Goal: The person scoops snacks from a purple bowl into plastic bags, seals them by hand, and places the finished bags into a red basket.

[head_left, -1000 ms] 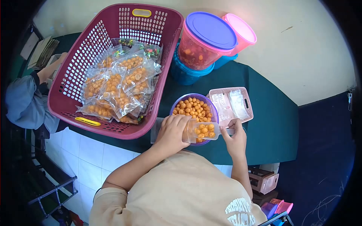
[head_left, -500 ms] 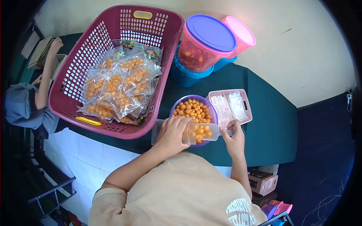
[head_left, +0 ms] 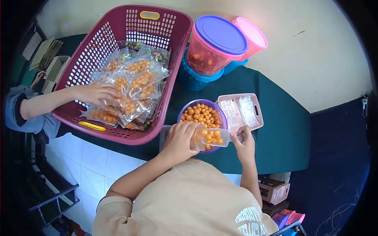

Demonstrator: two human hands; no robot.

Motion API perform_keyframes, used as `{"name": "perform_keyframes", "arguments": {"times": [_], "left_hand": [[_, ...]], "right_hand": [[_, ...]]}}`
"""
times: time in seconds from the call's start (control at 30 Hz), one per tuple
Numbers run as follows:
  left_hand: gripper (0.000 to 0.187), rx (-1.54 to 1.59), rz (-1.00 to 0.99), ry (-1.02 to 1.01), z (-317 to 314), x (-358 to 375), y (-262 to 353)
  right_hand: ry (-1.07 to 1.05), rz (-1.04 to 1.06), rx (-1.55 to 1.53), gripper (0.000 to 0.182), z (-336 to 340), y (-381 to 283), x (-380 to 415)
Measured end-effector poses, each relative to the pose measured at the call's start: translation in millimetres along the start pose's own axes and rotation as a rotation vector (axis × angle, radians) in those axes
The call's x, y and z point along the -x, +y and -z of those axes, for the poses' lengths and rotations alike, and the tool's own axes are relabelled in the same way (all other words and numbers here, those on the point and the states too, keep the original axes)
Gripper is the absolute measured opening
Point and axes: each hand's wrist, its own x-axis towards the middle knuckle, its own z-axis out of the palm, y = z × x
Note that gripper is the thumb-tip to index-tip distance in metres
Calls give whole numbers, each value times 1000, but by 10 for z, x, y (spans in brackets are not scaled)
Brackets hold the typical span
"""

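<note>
My left hand (head_left: 180, 139) is wrapped round a clear plastic bag (head_left: 197, 138), whose mouth faces right over the purple bowl. In my right hand (head_left: 243, 141) is the handle of a translucent scoop (head_left: 224, 138), pinched between the fingers. Several round orange snacks (head_left: 212, 137) lie in the scoop, its front end inside the bag's mouth. Below both is a purple bowl (head_left: 226, 118) filled with the same orange balls. A pink tray (head_left: 258, 110) behind my right hand holds flat clear bags (head_left: 247, 111).
A maroon basket (head_left: 157, 129) holds filled packets (head_left: 138, 82). A co-worker's hand (head_left: 98, 94) reaches into it from the left. Stacked tubs (head_left: 216, 47) with purple and pink lids stand behind the bowl. Cardboard pieces (head_left: 43, 53) lie at the far left.
The co-worker's arm has moved from the cardboard at the far left into the maroon basket, onto the packets. The balls in the scoop have shifted slightly right; my hands have barely moved.
</note>
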Motion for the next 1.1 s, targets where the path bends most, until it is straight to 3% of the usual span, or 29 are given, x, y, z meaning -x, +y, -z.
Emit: {"name": "perform_keyframes", "arguments": {"times": [1.1], "left_hand": [[76, 18, 8, -27, -30, 15, 26]], "right_hand": [[105, 139, 153, 32, 44, -78, 90]]}}
